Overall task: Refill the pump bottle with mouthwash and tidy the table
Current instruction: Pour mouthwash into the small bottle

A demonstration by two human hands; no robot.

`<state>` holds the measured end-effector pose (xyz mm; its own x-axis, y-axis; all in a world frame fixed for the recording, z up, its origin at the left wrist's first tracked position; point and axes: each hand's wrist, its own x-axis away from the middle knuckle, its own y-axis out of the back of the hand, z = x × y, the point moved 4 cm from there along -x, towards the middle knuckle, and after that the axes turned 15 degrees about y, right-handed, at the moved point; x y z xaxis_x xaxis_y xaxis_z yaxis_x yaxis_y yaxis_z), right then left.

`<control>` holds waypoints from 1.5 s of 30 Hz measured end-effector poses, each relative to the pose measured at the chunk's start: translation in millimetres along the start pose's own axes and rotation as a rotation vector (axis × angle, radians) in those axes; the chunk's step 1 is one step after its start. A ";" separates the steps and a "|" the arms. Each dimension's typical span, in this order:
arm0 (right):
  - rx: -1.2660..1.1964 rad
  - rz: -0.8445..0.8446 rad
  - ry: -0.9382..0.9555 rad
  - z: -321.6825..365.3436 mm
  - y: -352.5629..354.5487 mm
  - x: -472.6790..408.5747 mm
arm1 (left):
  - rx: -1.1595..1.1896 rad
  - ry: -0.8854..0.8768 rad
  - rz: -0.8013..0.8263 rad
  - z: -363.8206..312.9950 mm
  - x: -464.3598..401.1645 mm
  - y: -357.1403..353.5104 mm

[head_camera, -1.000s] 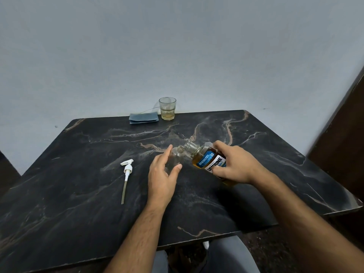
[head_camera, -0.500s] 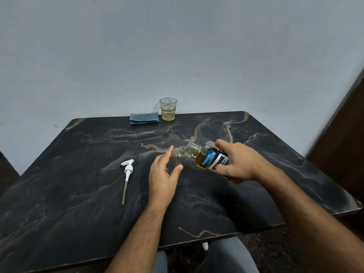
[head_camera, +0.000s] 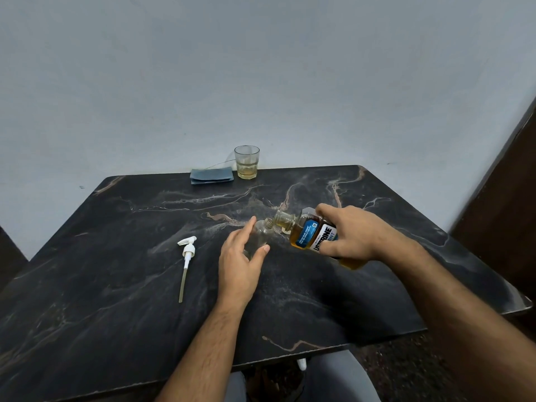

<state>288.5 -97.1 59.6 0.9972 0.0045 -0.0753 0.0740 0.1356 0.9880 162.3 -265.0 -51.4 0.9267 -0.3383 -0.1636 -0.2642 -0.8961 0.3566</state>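
A small clear pump bottle [head_camera: 261, 235], with no pump on it, stands mid-table. My left hand [head_camera: 239, 256] curls around its near side, thumb and fingers on the glass. My right hand [head_camera: 352, 235] grips an amber mouthwash bottle [head_camera: 311, 235] with a blue and white label. That bottle is tipped leftward, and its open neck [head_camera: 282, 220] rests right over the pump bottle's mouth. The white pump head with its long dip tube [head_camera: 186, 261] lies flat on the table to the left of my left hand.
The dark marble table [head_camera: 116, 285] stands against a pale wall. At its far edge are a drinking glass [head_camera: 246, 162] with a little yellowish liquid and a folded blue cloth [head_camera: 211, 176]. A dark door or panel [head_camera: 507, 184] rises on the right.
The mouthwash bottle has shifted a little to the right and tipped further over the pump bottle's mouth. My left hand has stayed on the pump bottle.
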 end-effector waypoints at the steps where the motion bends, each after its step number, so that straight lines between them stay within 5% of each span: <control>1: 0.000 0.008 0.000 0.0 0.7 -0.3 | -0.002 0.001 0.000 -0.4 0.2 0.3; 45: 0.011 0.076 -0.031 2.4 9.1 -4.8 | 0.011 0.026 0.037 -5.2 2.9 2.0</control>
<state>284.5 -98.2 69.3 0.9999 -0.0160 0.0036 -0.0016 0.1248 0.9922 165.8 -266.3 -46.4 0.9227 -0.3642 -0.1267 -0.3016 -0.8863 0.3514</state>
